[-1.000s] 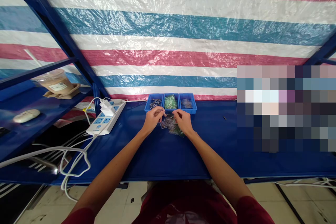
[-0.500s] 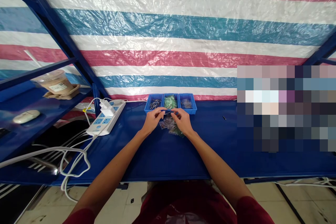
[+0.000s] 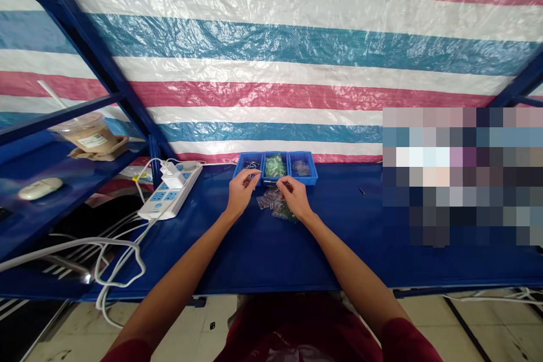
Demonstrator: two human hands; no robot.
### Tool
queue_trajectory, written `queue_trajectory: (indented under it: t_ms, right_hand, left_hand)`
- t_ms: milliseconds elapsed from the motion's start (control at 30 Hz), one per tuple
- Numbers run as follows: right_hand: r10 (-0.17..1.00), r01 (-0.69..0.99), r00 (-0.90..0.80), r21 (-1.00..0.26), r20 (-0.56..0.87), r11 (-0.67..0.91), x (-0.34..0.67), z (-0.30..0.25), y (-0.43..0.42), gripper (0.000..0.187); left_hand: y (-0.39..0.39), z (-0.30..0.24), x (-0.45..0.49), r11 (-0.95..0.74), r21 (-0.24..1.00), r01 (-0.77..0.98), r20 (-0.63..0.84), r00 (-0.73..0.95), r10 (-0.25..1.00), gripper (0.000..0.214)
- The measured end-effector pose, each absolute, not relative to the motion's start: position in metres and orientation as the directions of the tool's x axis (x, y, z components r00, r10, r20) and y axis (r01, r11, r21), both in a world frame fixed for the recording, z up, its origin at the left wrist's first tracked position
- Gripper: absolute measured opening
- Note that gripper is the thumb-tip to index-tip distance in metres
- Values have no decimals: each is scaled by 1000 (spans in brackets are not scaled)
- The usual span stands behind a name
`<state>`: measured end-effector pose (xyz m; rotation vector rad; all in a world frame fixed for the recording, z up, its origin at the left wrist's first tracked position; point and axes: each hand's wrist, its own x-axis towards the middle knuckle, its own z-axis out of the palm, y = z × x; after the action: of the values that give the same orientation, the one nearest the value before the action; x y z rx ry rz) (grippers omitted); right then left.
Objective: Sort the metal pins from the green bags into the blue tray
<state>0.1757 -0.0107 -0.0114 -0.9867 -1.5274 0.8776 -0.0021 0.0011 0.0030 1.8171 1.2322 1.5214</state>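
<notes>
My right hand (image 3: 296,197) pinches a thin, metallic, pin-like piece (image 3: 270,182) that points left from its fingertips. My left hand (image 3: 241,195) is apart from it, in front of the left bin (image 3: 236,165), with thumb and fingers drawn together; what they hold, if anything, is too small to make out. That bin has small dark and shiny metal pieces (image 3: 253,164) in it. Green packets fill the middle bin (image 3: 275,183), and clear packets lie in the right bin (image 3: 314,172). Below my hands is a loose pile of small clear and green packets (image 3: 275,203) on the blue table (image 3: 271,254).
A white power strip (image 3: 172,195) with plugs and cables stands at the left. A small dark pin-like piece (image 3: 362,190) lies at the right. On the left shelf are a cup (image 3: 91,134) in a cardboard holder and a mouse (image 3: 41,188). The far right is pixelated.
My left hand has moved left, away from the thin piece and from my right hand. My right hand stays in nearly the same place, with the piece still in its fingers.
</notes>
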Motion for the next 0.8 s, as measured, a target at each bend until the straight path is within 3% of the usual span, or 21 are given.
queue_trajectory:
  t_ms: [267,667,800]
  right_hand:
    - [936,79,-64,-934,345,349,175,-14,-8,28]
    - [912,183,-204,-901,357,394,170,-16,-12,25]
    - [916,247,-175,-885,361,395,170,-18,-10,25]
  left_hand:
    - [-1,1,1,-582,683,442,574,168,801,24]
    - [-2,0,8,-460,860,220,469,11,883,26]
    - [-3,2,8,-393,908,142,394,20,919,26]
